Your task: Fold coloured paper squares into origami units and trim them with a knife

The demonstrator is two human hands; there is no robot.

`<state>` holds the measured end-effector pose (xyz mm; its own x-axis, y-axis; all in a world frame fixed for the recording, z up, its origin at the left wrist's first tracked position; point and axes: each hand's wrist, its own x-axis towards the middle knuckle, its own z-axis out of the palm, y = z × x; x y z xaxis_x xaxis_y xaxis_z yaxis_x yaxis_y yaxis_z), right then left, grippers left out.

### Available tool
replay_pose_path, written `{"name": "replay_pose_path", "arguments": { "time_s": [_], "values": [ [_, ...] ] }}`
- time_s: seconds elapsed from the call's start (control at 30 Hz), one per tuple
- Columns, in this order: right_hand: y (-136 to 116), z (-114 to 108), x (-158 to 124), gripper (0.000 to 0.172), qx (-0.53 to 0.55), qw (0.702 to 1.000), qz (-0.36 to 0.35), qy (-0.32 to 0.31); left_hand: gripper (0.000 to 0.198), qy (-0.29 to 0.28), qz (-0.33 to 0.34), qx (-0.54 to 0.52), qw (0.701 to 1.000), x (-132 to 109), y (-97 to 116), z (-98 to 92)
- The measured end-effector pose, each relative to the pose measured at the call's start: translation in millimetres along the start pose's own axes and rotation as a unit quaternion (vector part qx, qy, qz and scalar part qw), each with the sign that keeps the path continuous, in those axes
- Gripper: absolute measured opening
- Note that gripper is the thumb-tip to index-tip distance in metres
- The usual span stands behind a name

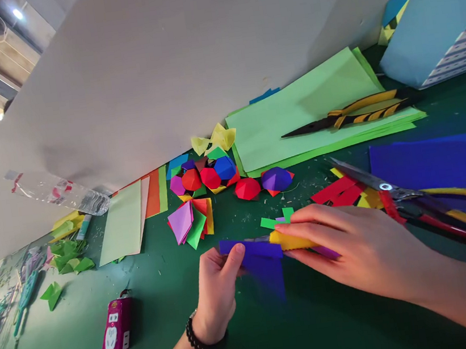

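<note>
My left hand [219,288] pinches a folded blue paper piece [257,256] by its left end, thumb on top, above the green table [155,299]. My right hand [345,245] reaches in from the right with fingers stretched flat over a yellow paper piece [290,241] that lies against the blue one; a purple scrap shows under its fingers. Both hands meet at the table's middle front. A black bead bracelet sits on my left wrist.
Folded paper balls in red, blue and purple [216,175] lie behind the hands, with a fan of folded squares [190,221]. Light green sheets [311,112] carry striped pliers [357,111]. Scissors [389,185] and blue paper [433,162] lie right. A small purple box [116,327] stands left.
</note>
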<state>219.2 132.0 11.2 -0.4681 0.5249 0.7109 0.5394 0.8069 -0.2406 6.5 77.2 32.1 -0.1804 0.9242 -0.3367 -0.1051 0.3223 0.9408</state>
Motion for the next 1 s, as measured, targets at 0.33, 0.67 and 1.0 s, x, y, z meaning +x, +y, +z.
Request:
{"name": "replay_pose_path", "arguments": {
  "time_s": [0.33, 0.67, 1.0],
  "values": [
    [14, -3, 0, 0.017, -0.015, 1.0, 0.017, 0.005, 0.04, 0.027, -0.014, -0.034, 0.999, -2, 2, 3.4],
    [9, 0, -1, 0.015, -0.002, 1.0, 0.019, 0.01, 0.043, 0.038, -0.009, -0.025, 0.999, -1, 3, 3.9],
    [26, -9, 4, 0.019, -0.052, 0.996, 0.063, 0.028, 0.042, 0.016, -0.035, -0.024, 0.999, -3, 0, 8.6]
  ]
}}
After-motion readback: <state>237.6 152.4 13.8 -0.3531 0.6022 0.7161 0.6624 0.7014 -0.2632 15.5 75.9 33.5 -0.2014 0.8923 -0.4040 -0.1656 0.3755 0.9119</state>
